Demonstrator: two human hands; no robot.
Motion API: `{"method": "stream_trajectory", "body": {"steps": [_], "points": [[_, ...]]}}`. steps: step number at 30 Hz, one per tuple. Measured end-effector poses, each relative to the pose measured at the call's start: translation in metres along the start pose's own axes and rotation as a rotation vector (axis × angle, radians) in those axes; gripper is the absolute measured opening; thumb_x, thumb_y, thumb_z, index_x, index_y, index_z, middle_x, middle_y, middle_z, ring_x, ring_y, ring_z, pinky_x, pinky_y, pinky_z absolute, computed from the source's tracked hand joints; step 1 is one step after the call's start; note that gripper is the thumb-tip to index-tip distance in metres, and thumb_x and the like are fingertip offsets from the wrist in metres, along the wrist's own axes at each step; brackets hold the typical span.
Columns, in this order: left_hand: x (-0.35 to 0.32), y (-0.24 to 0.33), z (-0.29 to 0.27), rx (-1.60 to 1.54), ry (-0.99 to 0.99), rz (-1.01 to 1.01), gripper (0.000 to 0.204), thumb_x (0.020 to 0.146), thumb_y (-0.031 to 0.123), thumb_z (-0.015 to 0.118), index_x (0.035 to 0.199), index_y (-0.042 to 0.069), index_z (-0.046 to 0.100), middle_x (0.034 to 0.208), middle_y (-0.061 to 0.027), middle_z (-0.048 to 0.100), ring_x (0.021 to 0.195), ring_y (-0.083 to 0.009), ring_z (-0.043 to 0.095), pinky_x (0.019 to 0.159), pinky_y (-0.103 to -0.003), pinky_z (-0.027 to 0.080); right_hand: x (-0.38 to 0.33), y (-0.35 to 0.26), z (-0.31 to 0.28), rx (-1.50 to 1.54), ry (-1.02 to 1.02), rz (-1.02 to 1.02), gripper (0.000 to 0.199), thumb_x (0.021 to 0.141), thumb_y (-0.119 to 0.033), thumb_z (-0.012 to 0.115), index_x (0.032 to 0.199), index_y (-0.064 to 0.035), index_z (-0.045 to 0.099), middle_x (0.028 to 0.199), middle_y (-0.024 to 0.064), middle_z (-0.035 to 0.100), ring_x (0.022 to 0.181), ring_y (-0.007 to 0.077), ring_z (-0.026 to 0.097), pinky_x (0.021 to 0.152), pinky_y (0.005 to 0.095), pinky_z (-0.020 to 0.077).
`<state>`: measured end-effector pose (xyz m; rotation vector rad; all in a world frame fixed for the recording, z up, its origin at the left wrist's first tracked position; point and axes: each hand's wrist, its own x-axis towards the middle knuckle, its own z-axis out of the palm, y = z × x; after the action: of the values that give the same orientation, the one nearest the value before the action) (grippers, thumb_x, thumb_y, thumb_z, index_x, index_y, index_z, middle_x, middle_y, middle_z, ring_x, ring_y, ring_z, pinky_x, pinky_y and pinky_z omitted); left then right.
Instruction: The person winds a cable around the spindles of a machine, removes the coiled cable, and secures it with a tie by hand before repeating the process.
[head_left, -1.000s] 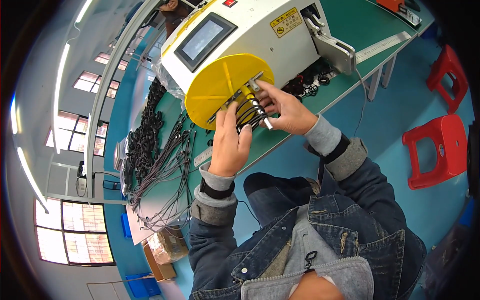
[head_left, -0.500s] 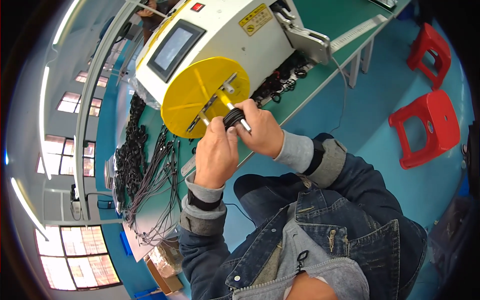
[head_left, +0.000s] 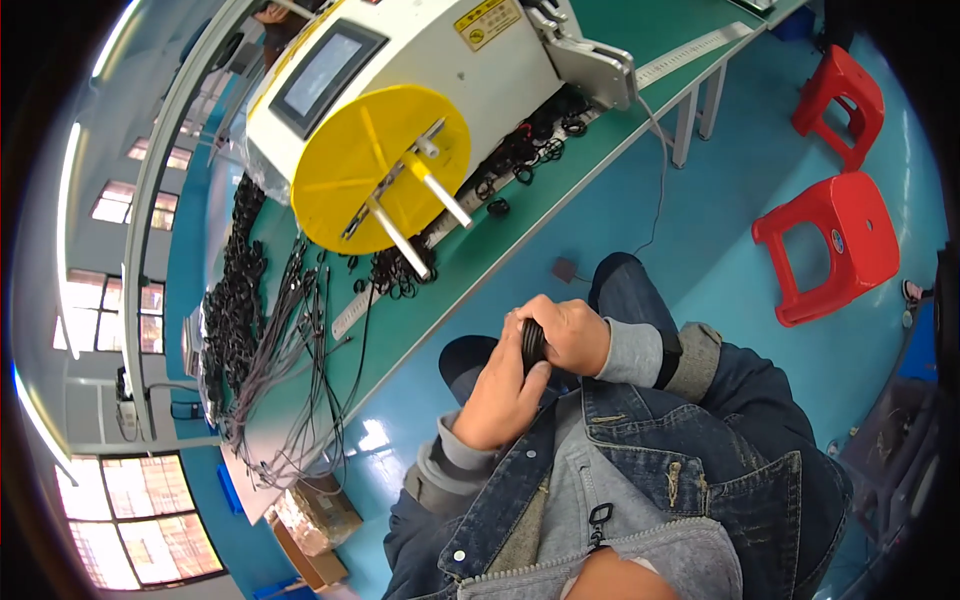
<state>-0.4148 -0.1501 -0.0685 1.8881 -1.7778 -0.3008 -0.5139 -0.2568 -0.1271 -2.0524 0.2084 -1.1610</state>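
A small coil of black cable (head_left: pixel 533 345) is held between my two hands, close to my body and off the table's edge. My left hand (head_left: pixel 500 395) grips its left side with the fingers closed. My right hand (head_left: pixel 572 335) is wrapped round the right side, its fingers partly hiding the coil. Beyond them, the white winding machine (head_left: pixel 430 70) carries a yellow disc (head_left: pixel 350 190) with metal posts sticking out. Nothing is wound on those posts.
On the green table (head_left: pixel 470 270) lie a bundle of loose cables (head_left: pixel 300 350), a heap of black coils (head_left: pixel 235 290) and a white ruler strip (head_left: pixel 695 55). Red stools (head_left: pixel 840 245) stand at the right. A cardboard box (head_left: pixel 310 530) sits at lower left.
My hands have drawn the cable coil off the machine's posts and back toward my body. Both hands still hold it. The view has shifted slightly.
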Motion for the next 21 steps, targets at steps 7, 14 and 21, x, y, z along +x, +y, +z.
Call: {"method": "stream_trajectory", "body": {"steps": [7, 14, 21], "points": [[0.001, -0.009, 0.004, -0.996, -0.351, -0.508, 0.043, 0.076, 0.007, 0.057, 0.115, -0.005, 0.041, 0.094, -0.0095, 0.056, 0.069, -0.0169, 0.058, 0.063, -0.026, 0.048, -0.008, 0.005, 0.004, -0.092, -0.179, -0.007, 0.023, 0.07, -0.011, 0.059, 0.086, -0.0027, 0.045, 0.061, 0.0135, 0.058, 0.057, 0.0296, 0.06, 0.047, 0.0368, 0.0469], [0.012, -0.02, 0.006, -0.894, -0.757, -0.656, 0.026, 0.074, 0.01, 0.064, 0.095, -0.003, 0.055, 0.073, -0.0043, 0.057, 0.064, -0.0105, 0.054, 0.058, -0.023, 0.044, -0.008, 0.019, -0.006, -0.417, -0.558, -0.144, 0.015, 0.071, -0.015, 0.058, 0.075, -0.0039, 0.048, 0.057, 0.0118, 0.056, 0.054, 0.0281, 0.06, 0.046, 0.0363, 0.0465], [0.005, -0.037, 0.014, -0.556, -0.534, -0.34, 0.024, 0.073, 0.01, 0.065, 0.091, -0.003, 0.057, 0.073, -0.0057, 0.059, 0.065, -0.0119, 0.055, 0.058, -0.027, 0.044, -0.016, 0.005, 0.003, 0.158, -0.204, 0.032, 0.015, 0.071, -0.012, 0.056, 0.081, -0.002, 0.054, 0.057, 0.013, 0.057, 0.054, 0.0298, 0.06, 0.049, 0.0392, 0.0475]]}}
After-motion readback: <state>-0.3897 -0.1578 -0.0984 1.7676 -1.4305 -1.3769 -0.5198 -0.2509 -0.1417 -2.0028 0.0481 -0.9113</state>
